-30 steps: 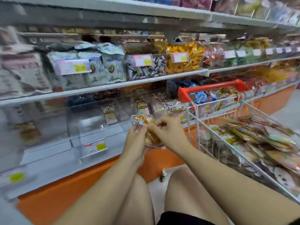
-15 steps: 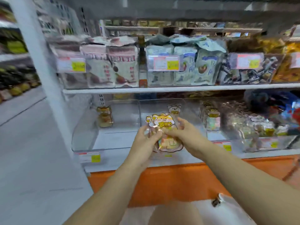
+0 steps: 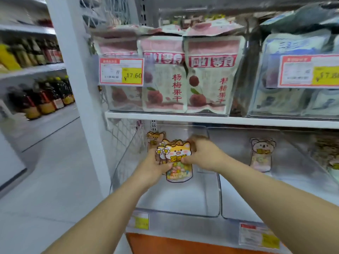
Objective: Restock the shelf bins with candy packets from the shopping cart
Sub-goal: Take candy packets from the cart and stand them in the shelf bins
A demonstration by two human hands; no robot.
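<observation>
Swinging away from the cart, the left hand (image 3: pixel 153 168) and right hand (image 3: pixel 204 158) are now pinching a stack of orange cat-shaped plastic candy packets (image 3: pixel 178 153) by its sides, over the leftmost clear plastic bin (image 3: pixel 183 202). Dropping them in looks next.

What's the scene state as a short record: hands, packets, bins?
left hand: grips packets, left side
right hand: grips packets, right side
packets: a few, stacked, cat-shaped, upright, within left bin walls; resting or not, cannot tell
left bin: clear; back packet stands at rear
right bin: clear; koala packet stands inside
</observation>
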